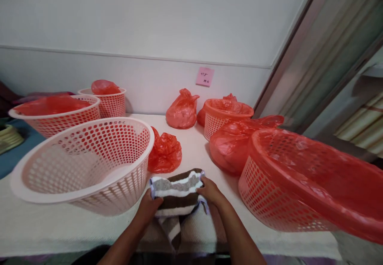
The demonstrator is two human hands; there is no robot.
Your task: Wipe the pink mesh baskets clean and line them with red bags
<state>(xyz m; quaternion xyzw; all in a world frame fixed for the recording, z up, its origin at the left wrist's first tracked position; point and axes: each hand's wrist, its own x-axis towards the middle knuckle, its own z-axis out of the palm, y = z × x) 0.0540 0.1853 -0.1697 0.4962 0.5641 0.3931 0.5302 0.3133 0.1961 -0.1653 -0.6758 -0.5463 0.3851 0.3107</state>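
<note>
A white perforated plastic basket (pixel 269 195) lined with red plastic film (pixel 332 169) stands nearest; to this basket's left, a brown-grey-white striped fabric piece (pixel 179 188) hangs between left hand (pixel 149 206) and right hand (pixel 212 191), each pinching one side.

There are five round, perforated, pale plastic baskets (pixel 115 198) and, outside them, at least three translucent red plastic bags (pixel 182 111). I count one brown-grey-white striped cloth (pixel 181 202) and one pink paper note (pixel 205 76).

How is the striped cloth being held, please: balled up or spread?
Partly spread: the left hand grips one side of the striped cloth, the right hand the other; part of it hangs below.
</note>
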